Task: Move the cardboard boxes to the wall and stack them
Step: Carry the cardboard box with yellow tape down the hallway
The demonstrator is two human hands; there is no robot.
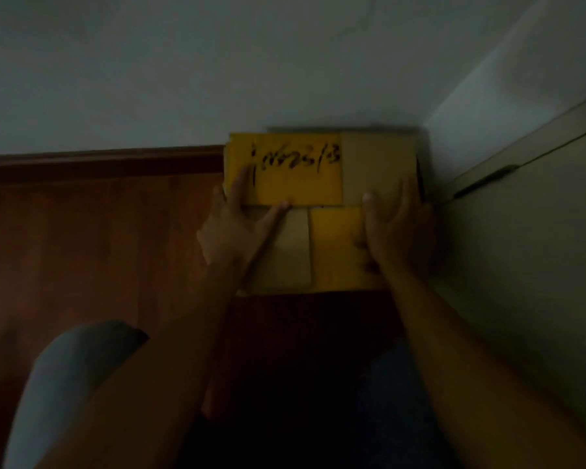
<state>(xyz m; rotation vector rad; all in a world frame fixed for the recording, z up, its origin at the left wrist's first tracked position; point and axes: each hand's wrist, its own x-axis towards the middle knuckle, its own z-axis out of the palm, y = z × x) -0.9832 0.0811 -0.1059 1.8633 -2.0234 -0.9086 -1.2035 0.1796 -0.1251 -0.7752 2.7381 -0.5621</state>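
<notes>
A cardboard box (376, 164) with yellow tape and black handwriting on its top stands in the corner, its back against the white wall (217, 72). Its front face (295, 255) shows brown cardboard and yellow tape. A second box edge shows behind its top rim, but I cannot tell if it is a separate box. My left hand (234, 225) grips the box's left front edge, thumb on the top edge. My right hand (396, 228) grips the right front edge, fingers over the top. The scene is dim.
A reddish wooden floor (92, 238) with a dark baseboard (99, 160) runs to the left. A pale cabinet or door (528, 265) with a recessed handle closes the right side. My knees are at the bottom of the view.
</notes>
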